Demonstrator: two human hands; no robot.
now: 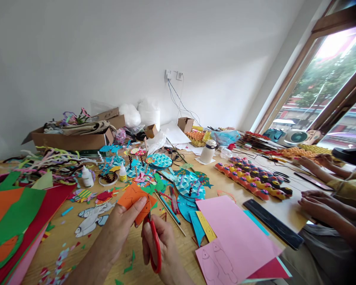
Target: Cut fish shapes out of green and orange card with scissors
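Observation:
My left hand (123, 223) pinches a piece of orange paper (129, 194) with dark drawn outlines on it. In my right hand (166, 241) are red-handled scissors (158, 253), their blades at the paper's right edge. How far apart the blades are is hard to make out. Below and left of the paper lie white paper fish (90, 221) with dark markings. Pink paper (239, 233) with pencilled fish outlines lies to the right of my right hand. Near it are a blue pencil (169, 209) and a thin wooden stick (175, 219).
Coloured sheets (14, 209) are stacked at left, near glue bottles (87, 177) and pipe cleaners (47, 162). A cardboard box (71, 139) stands behind. At right are painted egg cartons (252, 178), a black case (273, 223) and other people's hands (317, 204).

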